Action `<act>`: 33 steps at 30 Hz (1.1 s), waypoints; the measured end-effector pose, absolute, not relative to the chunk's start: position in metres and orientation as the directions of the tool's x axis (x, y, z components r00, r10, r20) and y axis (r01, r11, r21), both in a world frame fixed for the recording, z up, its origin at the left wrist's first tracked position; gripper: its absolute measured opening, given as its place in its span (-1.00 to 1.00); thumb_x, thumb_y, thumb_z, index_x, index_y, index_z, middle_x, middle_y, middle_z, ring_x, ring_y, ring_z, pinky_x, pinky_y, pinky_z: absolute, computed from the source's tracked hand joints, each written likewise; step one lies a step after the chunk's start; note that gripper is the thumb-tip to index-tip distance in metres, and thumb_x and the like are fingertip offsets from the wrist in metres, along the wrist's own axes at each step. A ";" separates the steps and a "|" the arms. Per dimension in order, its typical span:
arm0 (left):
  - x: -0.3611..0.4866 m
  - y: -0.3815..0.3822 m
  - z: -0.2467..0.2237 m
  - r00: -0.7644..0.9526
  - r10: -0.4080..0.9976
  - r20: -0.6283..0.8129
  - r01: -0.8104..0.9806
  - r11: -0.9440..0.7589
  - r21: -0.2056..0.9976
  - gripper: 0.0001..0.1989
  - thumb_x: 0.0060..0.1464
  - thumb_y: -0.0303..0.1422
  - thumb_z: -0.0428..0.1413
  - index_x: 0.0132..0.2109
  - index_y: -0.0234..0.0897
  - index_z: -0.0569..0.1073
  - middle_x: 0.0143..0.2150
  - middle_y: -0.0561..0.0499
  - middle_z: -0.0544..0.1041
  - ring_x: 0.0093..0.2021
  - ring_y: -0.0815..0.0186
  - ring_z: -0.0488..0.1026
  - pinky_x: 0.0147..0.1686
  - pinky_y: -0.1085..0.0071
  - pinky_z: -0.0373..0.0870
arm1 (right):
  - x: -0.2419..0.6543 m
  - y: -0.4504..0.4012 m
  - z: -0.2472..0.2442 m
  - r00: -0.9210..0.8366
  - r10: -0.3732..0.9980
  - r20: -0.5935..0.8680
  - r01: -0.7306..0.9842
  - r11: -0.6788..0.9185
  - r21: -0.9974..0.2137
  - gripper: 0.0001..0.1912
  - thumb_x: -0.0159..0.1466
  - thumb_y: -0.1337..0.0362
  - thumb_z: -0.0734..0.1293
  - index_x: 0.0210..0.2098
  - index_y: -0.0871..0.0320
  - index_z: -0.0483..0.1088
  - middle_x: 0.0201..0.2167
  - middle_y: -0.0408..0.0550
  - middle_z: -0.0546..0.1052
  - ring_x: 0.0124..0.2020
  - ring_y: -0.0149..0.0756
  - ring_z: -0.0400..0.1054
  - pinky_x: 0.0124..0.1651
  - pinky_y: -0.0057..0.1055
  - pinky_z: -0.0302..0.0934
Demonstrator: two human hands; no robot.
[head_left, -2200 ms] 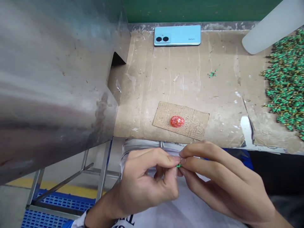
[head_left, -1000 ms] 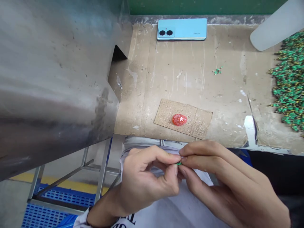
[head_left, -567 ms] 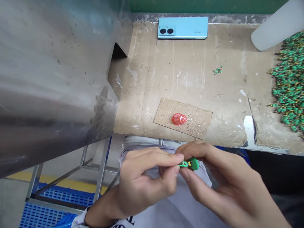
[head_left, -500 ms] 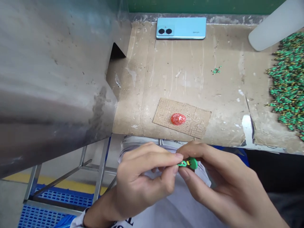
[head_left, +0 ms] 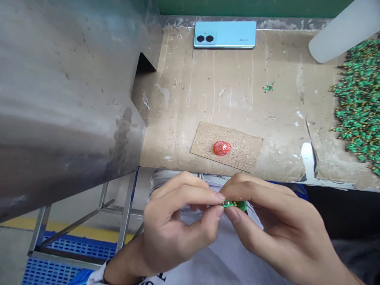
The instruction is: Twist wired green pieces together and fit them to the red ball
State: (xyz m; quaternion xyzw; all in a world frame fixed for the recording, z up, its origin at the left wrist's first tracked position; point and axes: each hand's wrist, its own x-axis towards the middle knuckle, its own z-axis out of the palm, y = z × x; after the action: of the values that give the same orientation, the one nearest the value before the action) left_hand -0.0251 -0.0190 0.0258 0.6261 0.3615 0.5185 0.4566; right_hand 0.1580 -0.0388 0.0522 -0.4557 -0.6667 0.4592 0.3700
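Between my two hands, just below the table's front edge, is a small green figure (head_left: 242,205) with yellow and dark details. My left hand (head_left: 181,221) pinches its left end between thumb and forefinger. The thumb and fingers of my right hand (head_left: 273,221) close on the figure from the right, partly hiding it. Beyond my hands, a red glossy blob (head_left: 222,148) sits on a brown cardboard piece (head_left: 246,152) lying on the table.
A light blue phone (head_left: 228,35) lies at the table's back. Small green pieces (head_left: 269,87) lie mid-table. At right are a heap of green parts (head_left: 360,103) and a whitish cylinder (head_left: 341,35). A metal panel (head_left: 68,91) stands at left.
My right thumb and fingers have shifted slightly left along the green figure, covering more of it. The view has moved very slightly.
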 end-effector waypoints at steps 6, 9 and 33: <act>-0.018 -0.018 0.028 0.144 0.927 0.347 0.003 -0.351 0.936 -0.78 -0.02 -0.66 0.20 -0.27 -0.27 0.53 -0.39 0.08 0.51 -0.45 0.45 0.46 -0.46 0.54 0.46 | 0.152 -0.037 0.051 -0.267 0.960 0.087 0.276 0.162 -0.947 -0.88 0.35 0.42 0.36 -0.18 0.10 0.50 -0.37 -0.19 0.52 -0.39 -0.46 0.42 -0.36 -0.50 0.34; -0.017 -0.019 0.028 0.143 0.936 0.321 0.002 -0.325 0.946 -0.79 -0.03 -0.66 0.18 -0.29 -0.27 0.51 -0.40 0.08 0.50 -0.44 0.45 0.47 -0.44 0.55 0.46 | 0.151 -0.037 0.050 -0.274 0.955 0.114 0.239 0.183 -0.954 -0.85 0.34 0.44 0.35 -0.18 0.10 0.52 -0.38 -0.18 0.52 -0.38 -0.45 0.42 -0.35 -0.49 0.35; -0.023 -0.022 0.028 0.240 0.967 0.081 -0.058 -0.069 0.996 -0.77 -0.06 -0.66 0.17 -0.41 -0.27 0.34 -0.44 0.17 0.42 -0.49 0.52 0.42 -0.48 0.59 0.41 | 0.151 -0.036 0.045 -0.311 0.949 0.043 0.210 0.113 -0.971 -0.82 0.35 0.45 0.32 -0.24 0.12 0.56 -0.44 -0.15 0.51 -0.44 -0.44 0.37 -0.42 -0.47 0.28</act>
State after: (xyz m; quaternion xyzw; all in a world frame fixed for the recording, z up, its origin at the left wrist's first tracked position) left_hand -0.0232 -0.0222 0.0282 0.5633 0.4035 0.4658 0.5504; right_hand 0.1511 -0.0360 0.0445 -0.4501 -0.6438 0.4909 0.3767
